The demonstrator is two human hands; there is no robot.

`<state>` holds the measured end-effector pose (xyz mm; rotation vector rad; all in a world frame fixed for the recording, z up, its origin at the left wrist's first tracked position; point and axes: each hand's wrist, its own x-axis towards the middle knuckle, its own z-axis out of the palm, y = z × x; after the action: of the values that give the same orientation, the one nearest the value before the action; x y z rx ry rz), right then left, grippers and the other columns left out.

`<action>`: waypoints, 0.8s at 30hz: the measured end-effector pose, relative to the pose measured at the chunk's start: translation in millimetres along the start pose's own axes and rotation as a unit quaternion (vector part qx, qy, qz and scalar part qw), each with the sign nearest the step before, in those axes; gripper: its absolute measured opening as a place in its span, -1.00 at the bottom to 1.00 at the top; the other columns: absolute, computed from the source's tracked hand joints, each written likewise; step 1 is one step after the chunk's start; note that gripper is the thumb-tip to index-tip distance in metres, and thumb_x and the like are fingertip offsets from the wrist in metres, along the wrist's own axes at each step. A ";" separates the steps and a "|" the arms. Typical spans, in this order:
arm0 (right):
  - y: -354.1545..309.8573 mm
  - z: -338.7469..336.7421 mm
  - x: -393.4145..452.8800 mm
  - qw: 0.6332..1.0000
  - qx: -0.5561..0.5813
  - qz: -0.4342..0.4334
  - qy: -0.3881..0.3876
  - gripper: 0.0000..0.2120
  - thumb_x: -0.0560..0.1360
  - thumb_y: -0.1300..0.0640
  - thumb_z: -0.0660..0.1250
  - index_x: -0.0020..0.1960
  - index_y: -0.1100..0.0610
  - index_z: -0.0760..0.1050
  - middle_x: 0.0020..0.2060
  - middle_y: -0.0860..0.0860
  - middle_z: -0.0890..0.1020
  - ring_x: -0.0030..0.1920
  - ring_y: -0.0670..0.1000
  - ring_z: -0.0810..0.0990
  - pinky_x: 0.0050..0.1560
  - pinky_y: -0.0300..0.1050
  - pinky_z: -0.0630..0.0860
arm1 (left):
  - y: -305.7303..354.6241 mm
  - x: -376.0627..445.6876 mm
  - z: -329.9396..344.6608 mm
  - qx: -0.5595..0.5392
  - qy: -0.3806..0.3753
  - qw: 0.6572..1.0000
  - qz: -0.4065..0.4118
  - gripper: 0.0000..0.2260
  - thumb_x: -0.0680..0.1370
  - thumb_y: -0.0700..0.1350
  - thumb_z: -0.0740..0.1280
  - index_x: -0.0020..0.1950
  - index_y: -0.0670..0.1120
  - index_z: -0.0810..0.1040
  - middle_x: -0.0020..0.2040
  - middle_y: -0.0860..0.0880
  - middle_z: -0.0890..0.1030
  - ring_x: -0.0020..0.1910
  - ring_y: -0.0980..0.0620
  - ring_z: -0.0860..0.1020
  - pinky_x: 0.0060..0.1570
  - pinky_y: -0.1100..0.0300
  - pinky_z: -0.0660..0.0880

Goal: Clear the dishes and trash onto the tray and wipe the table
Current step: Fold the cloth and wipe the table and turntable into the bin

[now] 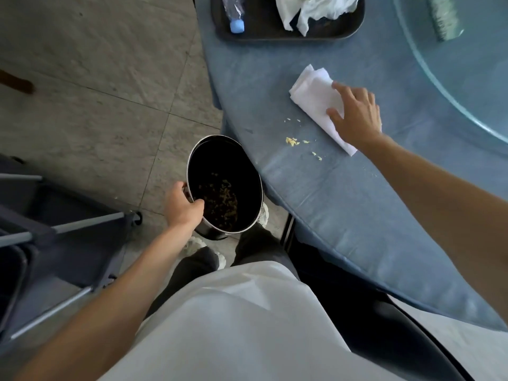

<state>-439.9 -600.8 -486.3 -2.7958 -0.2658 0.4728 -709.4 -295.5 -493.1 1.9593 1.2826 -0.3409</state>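
One tray [354, 28], one bottle [233, 12], one folded napkin [313, 97], one bin [224, 185], two hands [357, 114].

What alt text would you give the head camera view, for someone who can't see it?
A person's right hand presses a folded white napkin on a blue table beside yellow crumbs, while the left hand grips the rim of a dark bin held below the table's edge. A tray with a plastic bottle and crumpled tissues sits farther back.
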 end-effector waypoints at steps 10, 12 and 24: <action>-0.1 31.6 -18.8 0.995 0.061 -0.047 0.060 -0.51 0.66 0.11 0.24 0.58 0.05 0.33 0.24 0.22 0.46 0.24 0.26 0.45 0.00 0.10 0.48 | 5.9 -2.4 21.6 -0.062 0.016 0.998 -0.014 -0.61 0.39 -0.25 0.43 0.07 0.13 0.42 0.03 0.04 0.56 -0.09 -0.04 0.65 -0.18 -0.13 0.68; -7.7 38.6 -27.4 0.995 0.045 -0.066 0.062 -0.52 0.66 0.13 0.23 0.58 0.05 0.33 0.23 0.20 0.47 0.21 0.25 0.46 -0.11 0.09 0.47 | 5.5 -3.5 23.7 -0.066 0.016 0.997 -0.020 -0.61 0.39 -0.24 0.43 0.07 0.13 0.41 0.02 0.06 0.56 -0.09 -0.06 0.65 -0.18 -0.12 0.68; -124.6 93.0 -115.3 0.982 0.053 -0.183 -0.014 -0.51 0.60 0.24 0.31 0.50 0.07 0.38 0.09 0.13 0.49 -0.06 0.19 0.57 -0.35 -0.05 0.37 | 7.4 -3.3 31.4 -0.105 0.007 0.994 -0.016 -0.63 0.40 -0.26 0.44 0.09 0.09 0.46 0.06 0.01 0.58 -0.08 -0.05 0.65 -0.16 -0.13 0.68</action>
<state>-595.5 -486.3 -497.5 -2.5559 -0.7228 0.4229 -699.0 -321.6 -509.1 1.7690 1.3039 -0.1996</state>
